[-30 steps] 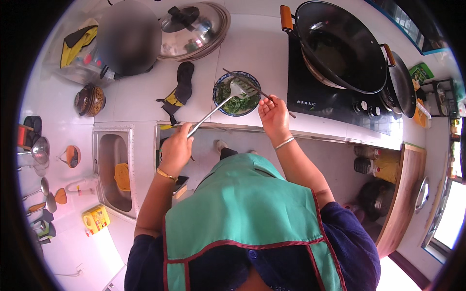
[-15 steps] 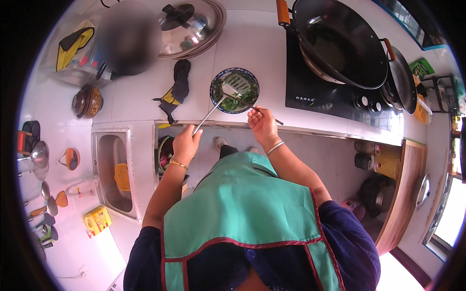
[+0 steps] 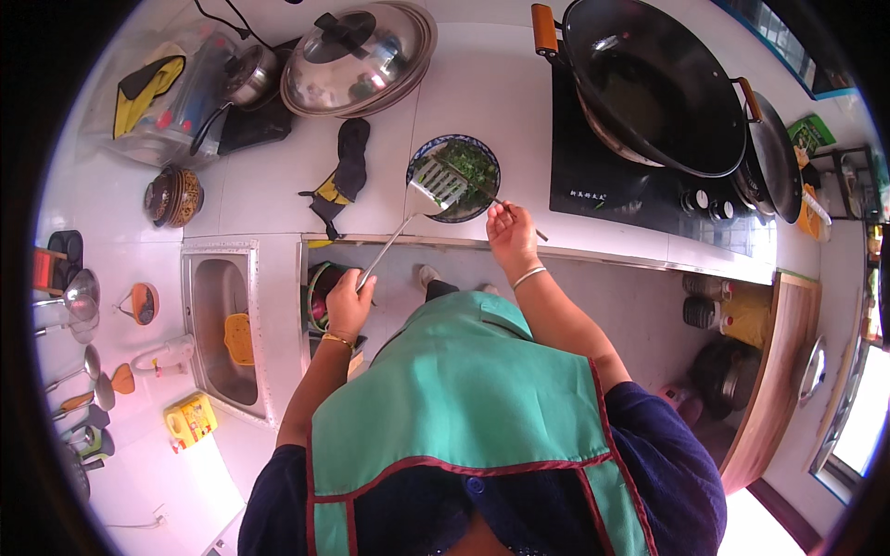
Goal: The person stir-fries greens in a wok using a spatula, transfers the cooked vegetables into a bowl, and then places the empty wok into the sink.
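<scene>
My left hand [image 3: 350, 302] grips the long handle of a metal slotted spatula [image 3: 438, 184]. Its blade lies over a patterned bowl of chopped green vegetables [image 3: 456, 177] on the white counter. My right hand [image 3: 511, 232] is at the bowl's near right edge and pinches a pair of thin chopsticks [image 3: 505, 204] that reach into the greens. I wear a green apron [image 3: 464, 398] and a bangle on each wrist.
A large black wok [image 3: 654, 88] sits on a black cooktop [image 3: 630, 195] to the right. Behind the bowl lie steel lids [image 3: 357, 60] and a dark oven glove [image 3: 345, 171]. A steel sink [image 3: 225, 324] is at the left, with ladles [image 3: 69, 306] hanging beyond it.
Both hands have drawn back toward my body. The spatula blade has stayed over the bowl, and the view has shifted slightly.
</scene>
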A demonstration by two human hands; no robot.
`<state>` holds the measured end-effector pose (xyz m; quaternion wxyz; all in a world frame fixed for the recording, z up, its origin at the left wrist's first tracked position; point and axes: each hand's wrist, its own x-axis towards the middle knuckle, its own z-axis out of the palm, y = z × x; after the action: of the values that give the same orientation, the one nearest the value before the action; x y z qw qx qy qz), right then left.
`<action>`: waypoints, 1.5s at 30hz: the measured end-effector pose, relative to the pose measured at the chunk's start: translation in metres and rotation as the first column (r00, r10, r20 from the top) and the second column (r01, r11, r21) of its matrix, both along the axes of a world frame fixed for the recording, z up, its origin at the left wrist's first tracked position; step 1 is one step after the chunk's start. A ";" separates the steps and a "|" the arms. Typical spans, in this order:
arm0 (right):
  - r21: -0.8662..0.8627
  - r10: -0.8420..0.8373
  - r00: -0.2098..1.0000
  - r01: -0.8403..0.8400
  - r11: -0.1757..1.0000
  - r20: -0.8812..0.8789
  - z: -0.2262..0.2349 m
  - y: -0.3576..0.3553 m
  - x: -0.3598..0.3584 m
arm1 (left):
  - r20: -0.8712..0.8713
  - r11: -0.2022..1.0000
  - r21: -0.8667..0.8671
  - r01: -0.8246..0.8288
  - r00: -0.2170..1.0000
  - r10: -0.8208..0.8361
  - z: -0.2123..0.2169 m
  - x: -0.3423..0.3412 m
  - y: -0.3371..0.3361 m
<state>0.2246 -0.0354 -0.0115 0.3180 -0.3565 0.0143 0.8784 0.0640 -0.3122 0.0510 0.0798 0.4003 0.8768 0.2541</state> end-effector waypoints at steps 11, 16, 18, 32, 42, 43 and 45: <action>0.228 0.009 0.995 -0.033 0.973 0.103 0.064 -0.004 -0.006 | 0.035 0.994 0.075 -0.084 0.996 0.082 0.001 -0.069 0.034; 0.702 -0.187 0.851 -0.259 0.664 0.491 0.080 0.003 -0.027 | 0.049 0.999 -0.041 -0.015 0.999 0.017 -0.019 -0.115 0.072; 0.803 -0.498 0.652 -0.571 0.174 0.572 0.086 0.010 -0.032 | 0.013 0.998 -0.042 0.035 0.999 -0.034 -0.042 -0.135 0.089; 0.622 -0.573 0.533 -0.782 -0.051 0.623 0.105 0.030 -0.050 | 0.094 0.992 -0.003 0.128 0.987 -0.127 -0.087 -0.144 0.151; 0.640 -0.482 0.578 -0.767 -0.045 0.659 0.109 0.057 -0.047 | 0.034 0.998 0.049 0.050 0.998 -0.052 -0.081 -0.126 0.175; 0.641 -0.482 0.578 -0.766 -0.044 0.658 0.114 0.057 -0.046 | 0.014 0.996 0.077 0.048 0.999 -0.050 -0.076 -0.126 0.176; 0.698 -0.478 0.632 -0.714 -0.054 0.610 0.132 0.051 -0.039 | -0.006 0.992 0.112 0.066 0.998 -0.066 -0.060 -0.123 0.177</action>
<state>0.1860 0.0160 0.1210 0.3420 -0.3334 -0.7930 0.3782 -0.0589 -0.1356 -0.0087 0.0649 0.4332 0.8475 0.2997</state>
